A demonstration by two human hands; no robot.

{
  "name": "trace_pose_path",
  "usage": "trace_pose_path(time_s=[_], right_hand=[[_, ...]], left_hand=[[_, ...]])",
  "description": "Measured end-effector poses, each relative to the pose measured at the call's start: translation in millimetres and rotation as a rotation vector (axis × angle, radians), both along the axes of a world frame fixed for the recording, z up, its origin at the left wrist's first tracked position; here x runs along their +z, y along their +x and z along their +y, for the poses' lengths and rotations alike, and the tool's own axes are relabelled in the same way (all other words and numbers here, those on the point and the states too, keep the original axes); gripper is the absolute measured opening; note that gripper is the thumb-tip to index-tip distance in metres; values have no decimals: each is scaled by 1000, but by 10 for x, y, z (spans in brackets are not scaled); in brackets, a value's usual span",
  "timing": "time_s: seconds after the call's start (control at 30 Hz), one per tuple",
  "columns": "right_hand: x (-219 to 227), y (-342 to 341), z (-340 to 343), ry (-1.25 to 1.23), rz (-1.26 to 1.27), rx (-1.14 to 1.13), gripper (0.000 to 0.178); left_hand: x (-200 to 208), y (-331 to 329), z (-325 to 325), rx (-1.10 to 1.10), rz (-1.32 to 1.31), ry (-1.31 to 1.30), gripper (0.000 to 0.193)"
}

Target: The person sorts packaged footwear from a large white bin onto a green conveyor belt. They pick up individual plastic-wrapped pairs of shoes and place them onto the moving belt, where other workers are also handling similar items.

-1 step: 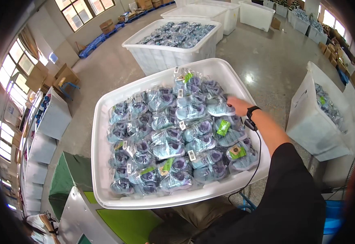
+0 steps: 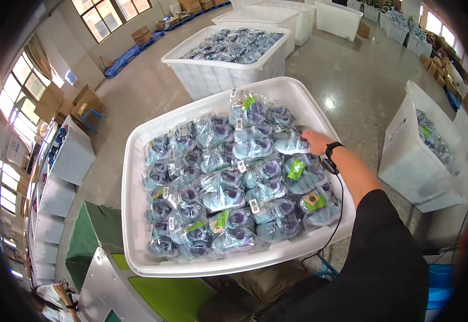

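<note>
My right hand (image 2: 317,142), wearing a black wrist strap with a cable, reaches to the far right side of a large white plastic tub (image 2: 129,214). Its fingers are closed on the end of a light blue shoe (image 2: 290,143) in a clear plastic bag. Rows of similar bagged shoes (image 2: 220,193), blue with purple linings, fill the tub. Several carry green tags (image 2: 296,169) or white labels. My left hand is out of view.
Behind stands another white bin (image 2: 228,75) heaped with bagged shoes. A further white bin (image 2: 413,166) with bagged goods is at the right. Green panels (image 2: 164,295) and a metal sheet (image 2: 105,284) lie at the near left. Another person's arm (image 2: 65,300) shows at lower left.
</note>
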State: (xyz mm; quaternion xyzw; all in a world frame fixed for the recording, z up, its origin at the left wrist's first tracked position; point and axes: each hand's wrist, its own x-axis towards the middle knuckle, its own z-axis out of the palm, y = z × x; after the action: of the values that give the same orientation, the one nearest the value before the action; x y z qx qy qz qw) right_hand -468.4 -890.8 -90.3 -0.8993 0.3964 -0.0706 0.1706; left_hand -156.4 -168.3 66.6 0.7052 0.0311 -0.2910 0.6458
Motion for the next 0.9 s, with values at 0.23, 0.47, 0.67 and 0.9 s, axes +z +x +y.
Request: trace_pose_path(time_s=[0.23, 0.47, 0.67, 0.9], right_hand=[[-260, 358, 104, -262, 112, -302, 36], [-980, 6, -145, 63, 90, -279, 34], [-1308, -467, -578, -53, -59, -259, 53], [-940, -247, 349, 33, -429, -110, 50]], left_hand=[[48, 74, 0, -109, -154, 154, 35], [240, 383, 343, -113, -294, 425, 47], [168, 944, 1282, 152, -596, 611, 30], [-188, 1748, 2839, 365, -968, 1035, 49]])
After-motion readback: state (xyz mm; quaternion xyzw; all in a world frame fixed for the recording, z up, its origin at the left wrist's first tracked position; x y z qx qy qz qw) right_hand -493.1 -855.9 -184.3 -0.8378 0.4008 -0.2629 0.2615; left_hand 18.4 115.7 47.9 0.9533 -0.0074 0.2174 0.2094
